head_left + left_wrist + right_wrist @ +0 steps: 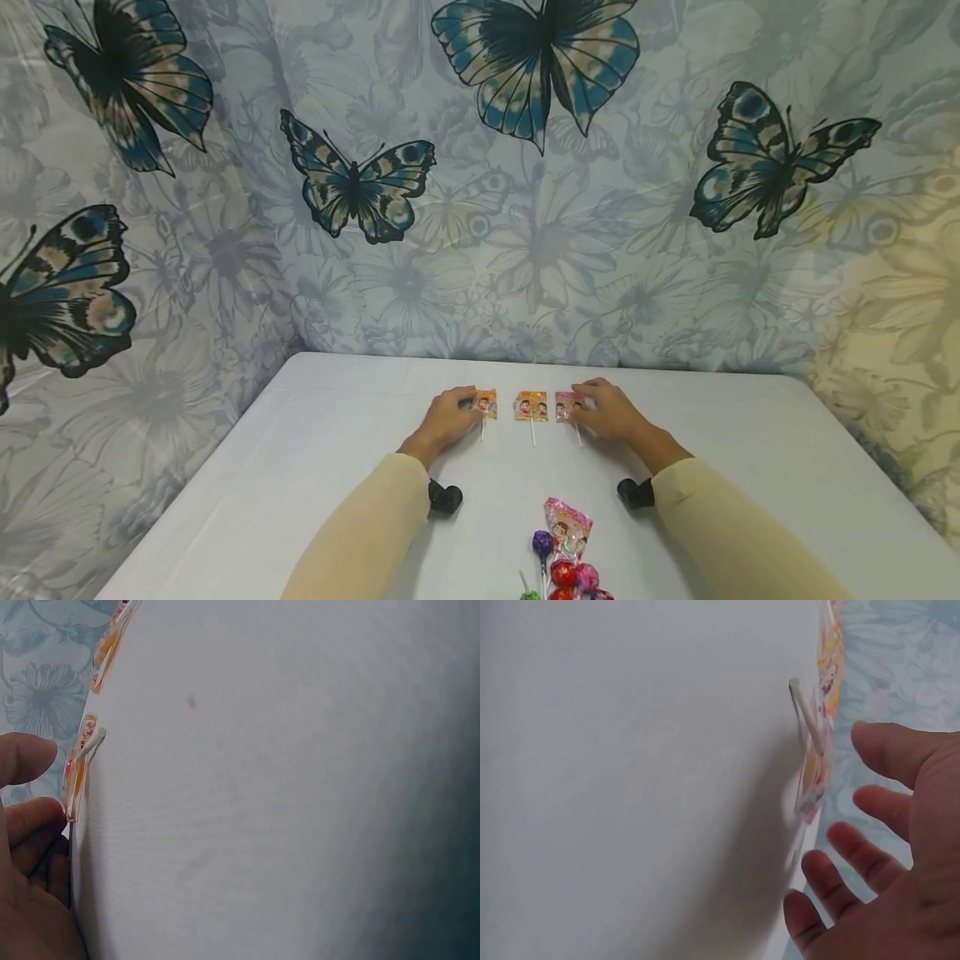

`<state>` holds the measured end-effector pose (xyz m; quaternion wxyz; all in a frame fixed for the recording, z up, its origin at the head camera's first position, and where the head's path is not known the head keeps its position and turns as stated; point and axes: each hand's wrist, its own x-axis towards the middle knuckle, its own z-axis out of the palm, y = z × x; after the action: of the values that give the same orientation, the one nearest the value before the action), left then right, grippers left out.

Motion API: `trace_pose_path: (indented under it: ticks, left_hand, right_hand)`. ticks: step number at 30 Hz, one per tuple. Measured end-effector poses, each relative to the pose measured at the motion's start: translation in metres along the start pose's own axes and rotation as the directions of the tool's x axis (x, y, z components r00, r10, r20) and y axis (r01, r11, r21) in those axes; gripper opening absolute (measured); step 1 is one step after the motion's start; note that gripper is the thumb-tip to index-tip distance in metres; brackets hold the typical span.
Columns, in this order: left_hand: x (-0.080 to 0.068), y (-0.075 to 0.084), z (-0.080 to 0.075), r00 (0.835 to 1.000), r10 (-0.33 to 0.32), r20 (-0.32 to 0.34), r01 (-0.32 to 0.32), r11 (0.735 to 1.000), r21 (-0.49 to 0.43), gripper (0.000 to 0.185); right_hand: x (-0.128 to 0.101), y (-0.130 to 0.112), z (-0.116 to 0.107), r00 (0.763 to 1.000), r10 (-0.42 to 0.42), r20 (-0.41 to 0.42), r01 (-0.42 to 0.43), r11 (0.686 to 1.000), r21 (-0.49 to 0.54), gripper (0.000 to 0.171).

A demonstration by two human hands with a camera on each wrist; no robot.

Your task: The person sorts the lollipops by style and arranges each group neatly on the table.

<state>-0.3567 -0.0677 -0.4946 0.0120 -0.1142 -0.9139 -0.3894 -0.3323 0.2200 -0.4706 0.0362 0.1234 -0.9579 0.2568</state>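
Three flat-wrapped lollipops lie in a row toward the back of the white table, white sticks pointing at me. At the orange left lollipop, my left hand has a fingertip right at the wrapper's edge; the left wrist view shows the thumb apart from it. The orange middle lollipop lies between the hands. My right hand is beside the pink right lollipop, overlapping it in the head view. Its fingers are spread with nothing between them in the right wrist view.
Nearer me on the table is a pile: a pink-wrapped lollipop, a purple ball lollipop, red lollipops, a pink one and a green one, cut off by the frame. A butterfly-patterned cloth hangs behind the table.
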Motion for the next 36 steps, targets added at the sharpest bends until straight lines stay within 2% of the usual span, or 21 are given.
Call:
trace_pose_path:
  ticks: [12, 18, 25, 28, 36]
  left_hand:
    - [-0.001, -0.002, 0.001, 1.000, 0.002, -0.006, -0.002, 1.000, -0.008, 0.048]
    - [-0.003, -0.001, 0.001, 1.000, -0.014, -0.009, 0.014, 1.000, -0.003, 0.048]
    - [-0.004, 0.000, 0.000, 1.000, 0.010, -0.011, -0.010, 1.000, -0.012, 0.048]
    - [-0.003, -0.001, 0.000, 1.000, 0.007, -0.014, -0.007, 1.000, -0.012, 0.048]
    - [-0.004, 0.000, 0.000, 1.000, -0.011, -0.013, 0.011, 0.999, -0.033, 0.047]
  right_hand:
    - [-0.033, -0.008, -0.015, 0.995, -0.027, -0.100, 0.036, 0.995, 0.097, 0.053]
    - [-0.052, -0.021, -0.020, 0.974, -0.118, -0.191, 0.139, 0.985, 0.104, 0.051]
    - [-0.073, -0.038, -0.031, 0.947, -0.182, -0.265, 0.213, 0.973, 0.093, 0.050]
    - [-0.082, -0.045, -0.037, 0.941, -0.190, -0.279, 0.225, 0.969, 0.101, 0.051]
    - [-0.114, -0.064, -0.041, 0.945, -0.163, -0.283, 0.211, 0.967, 0.145, 0.048]
